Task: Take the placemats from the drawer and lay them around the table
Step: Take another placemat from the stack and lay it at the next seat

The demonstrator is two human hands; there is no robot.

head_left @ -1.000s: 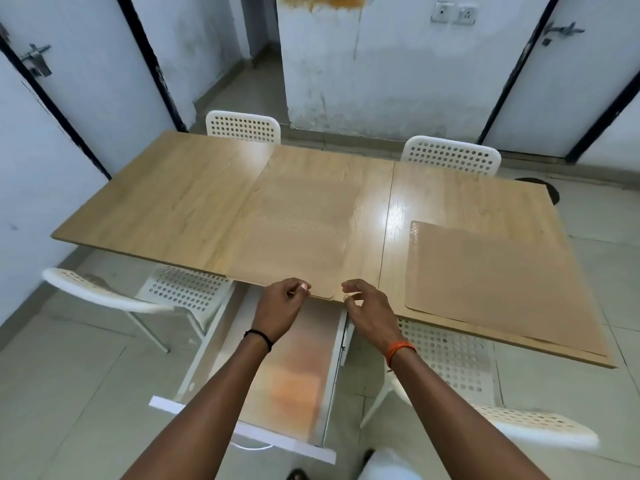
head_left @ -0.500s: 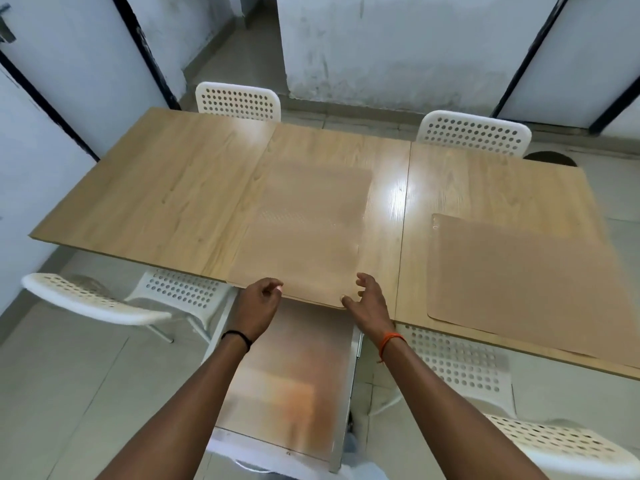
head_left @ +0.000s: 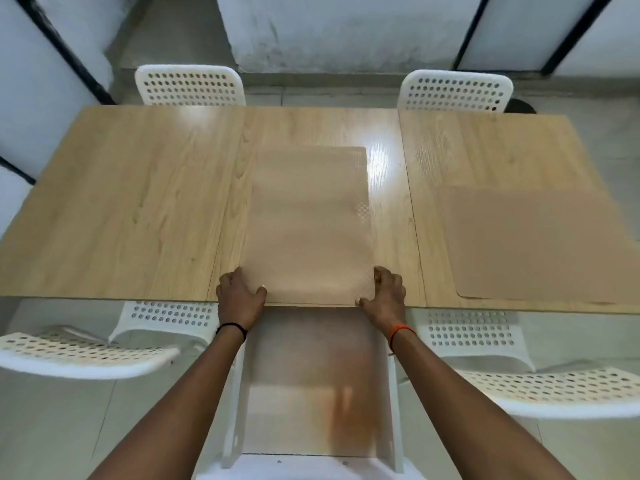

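Observation:
A tan placemat (head_left: 308, 226) lies lengthwise on the middle of the wooden table (head_left: 121, 202), its near end at the table's front edge. My left hand (head_left: 239, 297) grips its near left corner, thumb on top. My right hand (head_left: 386, 292) grips its near right corner. A second, darker placemat (head_left: 540, 244) lies flat on the right part of the table. Below the table edge the white drawer (head_left: 228, 441) stands pulled out between my arms, its bottom showing an orange-brown sheet that I cannot identify.
White perforated chairs stand around the table: two at the far side (head_left: 188, 85) (head_left: 455, 90), one at the near left (head_left: 83, 355), one at the near right (head_left: 540, 389). Walls and doors close off the far side.
My view has tilted down and squared up to the table. Both hands have spread from the mat's near middle out to its two near corners and now grip them.

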